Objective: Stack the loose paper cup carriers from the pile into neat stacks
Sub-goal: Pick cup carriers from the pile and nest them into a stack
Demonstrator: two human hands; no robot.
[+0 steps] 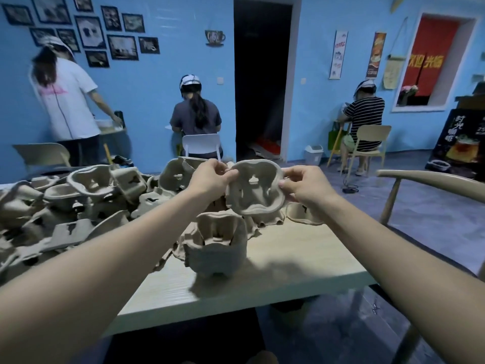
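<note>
- We see both hands raised above the table (301, 264), holding one paper cup carrier (256, 190) between them in the air.
- The left hand (212, 177) pinches the carrier's left rim, with thumb and fingers curled onto the edge.
- The right hand (304, 183) grips the carrier's right rim, fingers bent over the edge and thumb on the near side.
- The carrier is tilted so that its hollow side faces us; we can make out its cup wells and a notch near the middle.
- Below it, nearer to us on the light wooden table, stands a stack of carriers (219, 245), nested one in another, with its open side up.
- To the left lies the loose pile of carriers (78, 203), jumbled at all angles and covering the left part of the table as far as its far edge.
- A single carrier (301, 214) lies on the table just under the right hand, to the right of the stack.
- In the far part of the room three people have their backs to us: one standing on the left (68, 93), one seated on a white chair (202, 145) in the middle, one seated on the right in a striped shirt (363, 119).
- The blue wall (170, 61) carries framed pictures on the left and posters on the right, with a dark doorway (261, 82) between.
</note>
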